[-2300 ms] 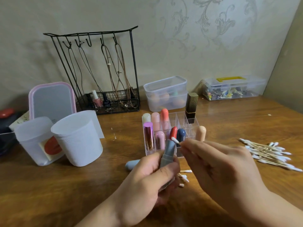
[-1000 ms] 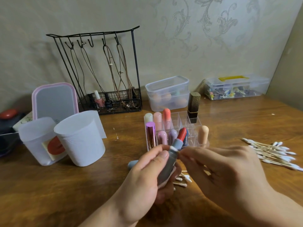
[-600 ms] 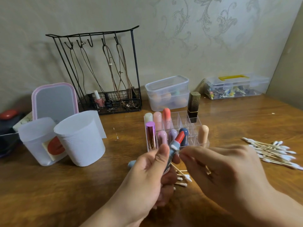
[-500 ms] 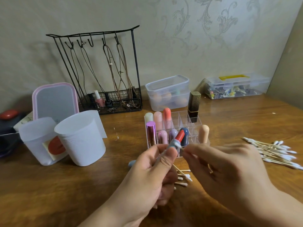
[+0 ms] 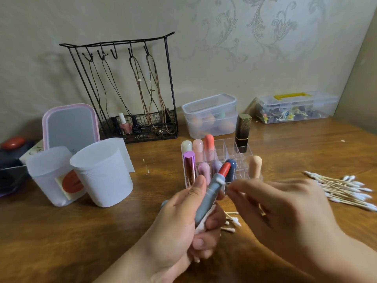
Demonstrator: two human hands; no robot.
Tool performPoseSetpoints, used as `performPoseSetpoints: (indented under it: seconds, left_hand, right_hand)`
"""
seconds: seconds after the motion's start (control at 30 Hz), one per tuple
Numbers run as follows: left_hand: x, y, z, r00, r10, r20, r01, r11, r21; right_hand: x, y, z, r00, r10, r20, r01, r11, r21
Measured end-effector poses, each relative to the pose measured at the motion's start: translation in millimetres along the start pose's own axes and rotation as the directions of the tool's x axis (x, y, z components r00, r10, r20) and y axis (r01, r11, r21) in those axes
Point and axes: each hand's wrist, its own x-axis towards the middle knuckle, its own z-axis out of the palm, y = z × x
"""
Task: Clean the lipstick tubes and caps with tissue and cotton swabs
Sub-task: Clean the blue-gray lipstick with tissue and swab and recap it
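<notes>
Over a wooden table [image 5: 61, 231], the left hand [image 5: 175, 227] grips a grey lipstick [image 5: 212, 193] with its red tip out, tissue [image 5: 204, 223] tucked beneath. Pinched in the right hand [image 5: 285, 213], a swab [image 5: 223, 182] touches the tube's collar. Behind stands a clear organizer [image 5: 240, 154] of lipsticks; spare swabs [image 5: 344, 190] lie at right.

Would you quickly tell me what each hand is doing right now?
Left hand: grips the grey lipstick tube, with tissue under it.
Right hand: pinches a cotton swab at the tube's rim.
</notes>
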Motion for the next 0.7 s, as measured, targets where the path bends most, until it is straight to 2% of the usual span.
performPoseSetpoints:
  seconds: [0.17, 0.4, 0.5, 0.57, 0.63, 0.7]
  left_hand:
    - [1, 0, -2, 0.999, -0.008, -0.049, 0.008, 1.000, 0.014]
    - [2, 1, -5, 0.998, -0.065, -0.019, 0.064, 0.995, -0.075]
    - [1, 1, -9, 0.997, -0.070, 0.012, 0.071, 0.989, -0.127]
    - [1, 5, -16, 0.993, -0.063, 0.105, 0.081, 0.980, -0.181]
    - [1, 18, -30, 0.964, 0.007, 0.265, 0.062, 0.965, -0.254]
    - [-2, 35, -50, 0.945, 0.087, 0.314, -0.022, 0.978, -0.206]
  right_hand:
    - [1, -1, -2, 1.000, -0.001, 0.004, 0.001, 1.000, 0.001]
    - [2, 0, -4, 1.000, 0.000, -0.012, 0.000, 1.000, -0.009]
    - [2, -3, -4, 0.999, -0.050, 0.023, 0.049, 0.999, 0.024]
    - [3, -2, -5, 0.999, -0.032, 0.003, 0.032, 0.994, 0.100]
    - [3, 0, -6, 0.998, 0.066, -0.020, -0.061, 0.974, 0.219]
    - [2, 3, -3, 0.986, 0.165, 0.010, -0.161, 0.946, 0.281]
